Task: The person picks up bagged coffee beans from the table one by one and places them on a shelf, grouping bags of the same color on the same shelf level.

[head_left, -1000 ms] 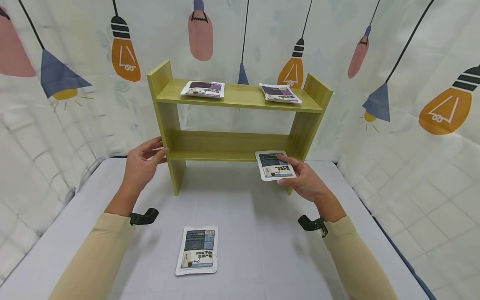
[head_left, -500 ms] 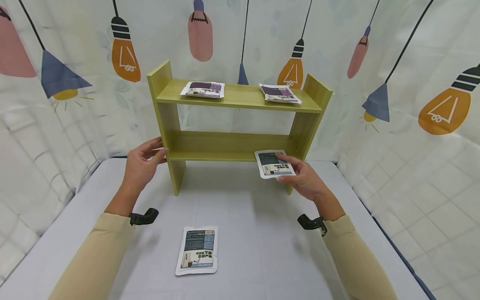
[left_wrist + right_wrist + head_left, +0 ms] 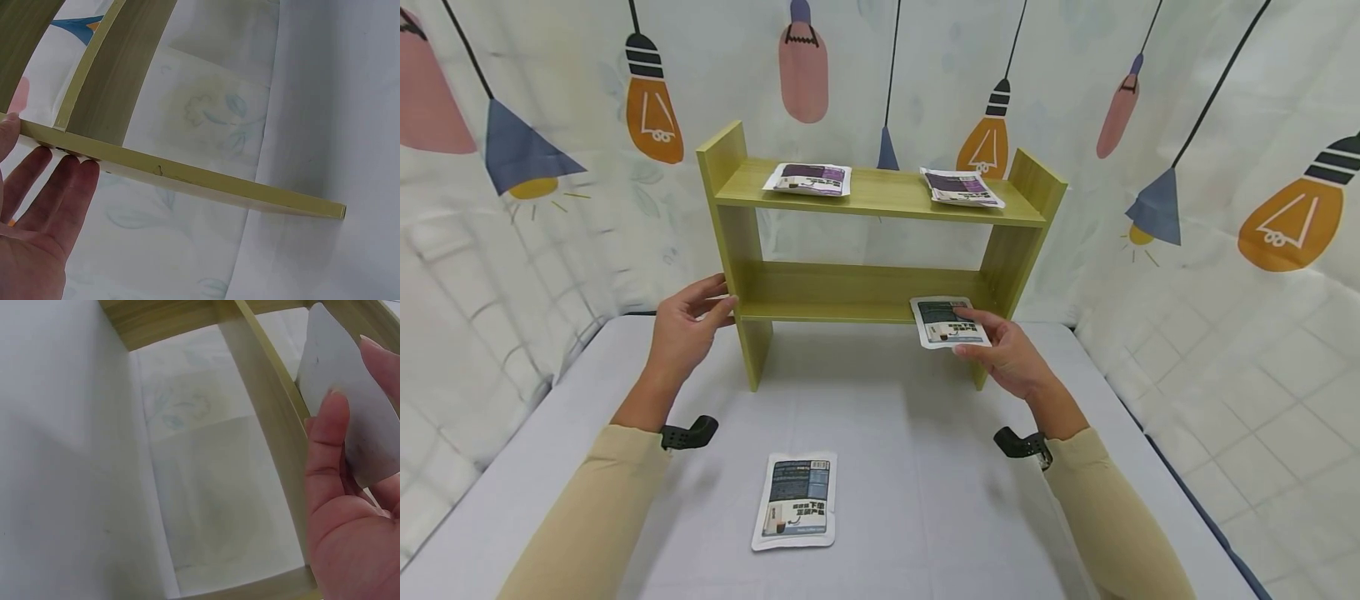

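Note:
My right hand pinches a flat white pouch with a dark label, thumb below and fingers on top in the head view. Its far edge overlaps the lower board at the right end of a green-yellow wooden shelf. The right wrist view shows the pouch's plain underside, tilted, beside the board edge. My left hand holds the shelf's left side panel, thumb at the front edge and fingertips against the outer face. A second white pouch lies on the table nearer me, label up.
Two purple-labelled pouches lie on the upper board, one pouch toward the left and another pouch toward the right. The shelf stands on a white-covered table. Behind it hangs a curtain printed with lamps.
My right hand has raised the pouch slightly toward the lower board, and the pouch looks flatter from the head view. The left hand and the shelf stay in place.

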The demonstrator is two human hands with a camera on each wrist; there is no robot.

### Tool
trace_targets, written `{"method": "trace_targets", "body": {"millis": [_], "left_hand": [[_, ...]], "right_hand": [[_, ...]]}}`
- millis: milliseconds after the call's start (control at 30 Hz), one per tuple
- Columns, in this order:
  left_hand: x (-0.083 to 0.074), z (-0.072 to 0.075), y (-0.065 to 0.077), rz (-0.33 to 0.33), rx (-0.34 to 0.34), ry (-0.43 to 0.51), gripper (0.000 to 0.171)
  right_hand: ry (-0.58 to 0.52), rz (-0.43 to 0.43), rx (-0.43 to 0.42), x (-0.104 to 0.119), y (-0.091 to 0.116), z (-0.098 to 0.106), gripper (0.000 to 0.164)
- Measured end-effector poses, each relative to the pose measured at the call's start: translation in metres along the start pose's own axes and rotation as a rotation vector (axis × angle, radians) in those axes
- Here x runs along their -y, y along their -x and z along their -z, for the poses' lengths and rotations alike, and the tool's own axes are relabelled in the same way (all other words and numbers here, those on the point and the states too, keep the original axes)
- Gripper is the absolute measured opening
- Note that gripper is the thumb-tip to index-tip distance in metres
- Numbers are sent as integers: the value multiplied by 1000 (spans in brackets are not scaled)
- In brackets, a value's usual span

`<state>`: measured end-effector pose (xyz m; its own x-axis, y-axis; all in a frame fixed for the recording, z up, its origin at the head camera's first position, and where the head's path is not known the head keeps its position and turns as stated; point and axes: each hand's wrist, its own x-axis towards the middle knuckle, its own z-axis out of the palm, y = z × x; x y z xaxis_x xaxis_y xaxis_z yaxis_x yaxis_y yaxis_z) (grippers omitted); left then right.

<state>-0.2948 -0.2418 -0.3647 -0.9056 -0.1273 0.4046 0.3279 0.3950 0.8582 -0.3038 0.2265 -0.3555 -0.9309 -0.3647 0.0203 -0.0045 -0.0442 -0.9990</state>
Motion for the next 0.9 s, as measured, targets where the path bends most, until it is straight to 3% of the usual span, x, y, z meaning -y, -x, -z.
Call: {"method": "trace_targets", "body": {"millis": [567,900], "left_hand": [[1,0,0,-7,-3,-3,52],[1,1,-1,-3,2,-10,52]], "right_hand": [[-18,-10,-78,0,-5,-2,66],[-12,6,-67,3,-5,-3,66]]}}
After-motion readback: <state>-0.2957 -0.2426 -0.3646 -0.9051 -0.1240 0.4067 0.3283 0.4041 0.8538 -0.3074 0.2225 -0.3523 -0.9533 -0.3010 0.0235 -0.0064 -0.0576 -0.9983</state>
